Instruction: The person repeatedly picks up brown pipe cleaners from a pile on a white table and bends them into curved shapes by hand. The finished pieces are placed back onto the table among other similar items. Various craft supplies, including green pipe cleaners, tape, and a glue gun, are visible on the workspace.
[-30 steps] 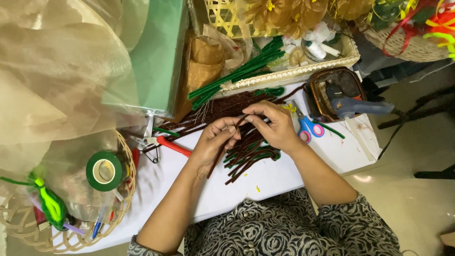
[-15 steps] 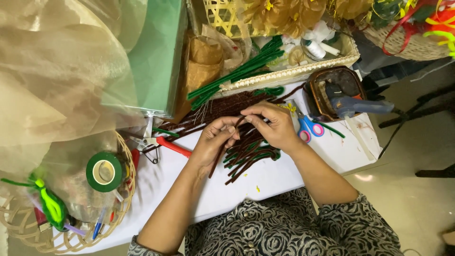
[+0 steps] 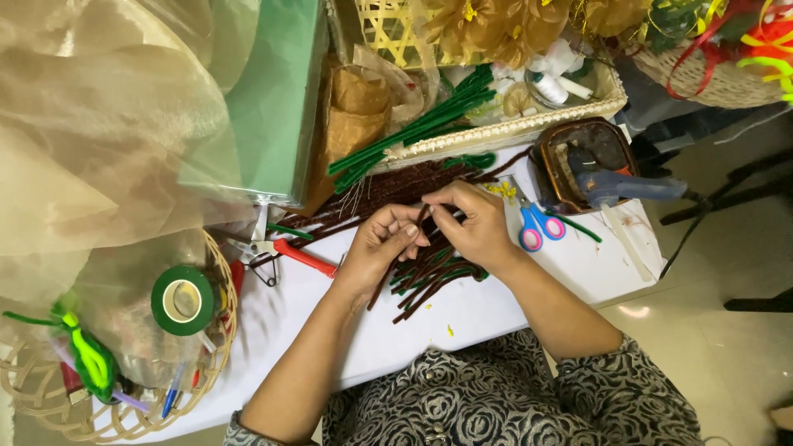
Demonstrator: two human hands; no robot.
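Dozens of brown pipe cleaners [image 3: 429, 277] lie in a loose heap on the white table [image 3: 496, 306], and both hands work directly above that heap. The left hand [image 3: 376, 252] pinches one brown stem between thumb and fingertips, fingers curled close. The right hand [image 3: 475, 227] meets it from the other side, fingers narrowed onto the same stem, the two hands touching at the tips. More brown stems spread behind the heap toward a bundle of green pipe cleaners [image 3: 421, 128] resting against a shallow woven tray [image 3: 529, 124]. Just right of the heap lie blue-and-pink scissors [image 3: 538, 227], and beyond them a glue gun [image 3: 628, 188] sits in a brown dish. Left of the heap lie red-handled pliers [image 3: 293, 254]; farther left, a roll of green tape [image 3: 182, 300] sits in a wicker basket [image 3: 49, 405].
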